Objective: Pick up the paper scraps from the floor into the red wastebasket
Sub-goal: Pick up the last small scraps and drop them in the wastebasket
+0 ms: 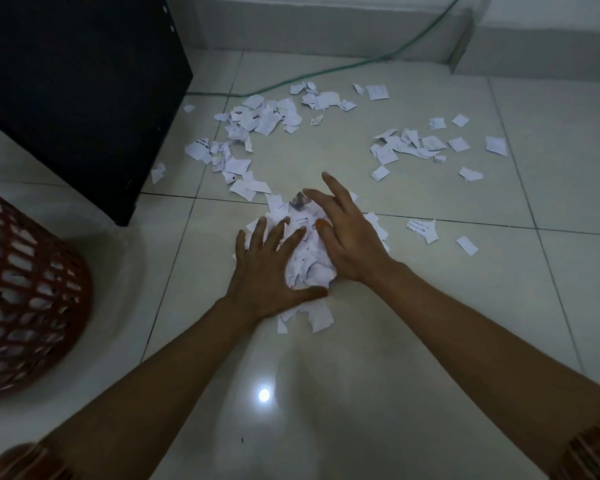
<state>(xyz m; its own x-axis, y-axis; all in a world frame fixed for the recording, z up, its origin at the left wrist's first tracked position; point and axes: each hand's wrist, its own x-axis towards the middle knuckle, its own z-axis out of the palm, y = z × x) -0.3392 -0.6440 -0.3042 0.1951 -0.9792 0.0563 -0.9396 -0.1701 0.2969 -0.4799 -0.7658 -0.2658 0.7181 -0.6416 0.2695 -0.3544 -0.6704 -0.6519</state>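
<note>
Both arms reach forward; left hand and right hand, fingers spread, press a scrap pile between them on the floor.

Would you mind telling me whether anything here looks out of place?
Yes: torn paper scraps litter the floor beside the black cabinet, and a green cable trails across the tiles.

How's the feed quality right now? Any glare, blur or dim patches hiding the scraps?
Head view: dim overall; a bright glare spot on the glossy floor tiles near the forearms; red wastebasket motion-blurred at the left edge; wide-angle bending at the borders; paper scraps and both hands stay readable.
</note>
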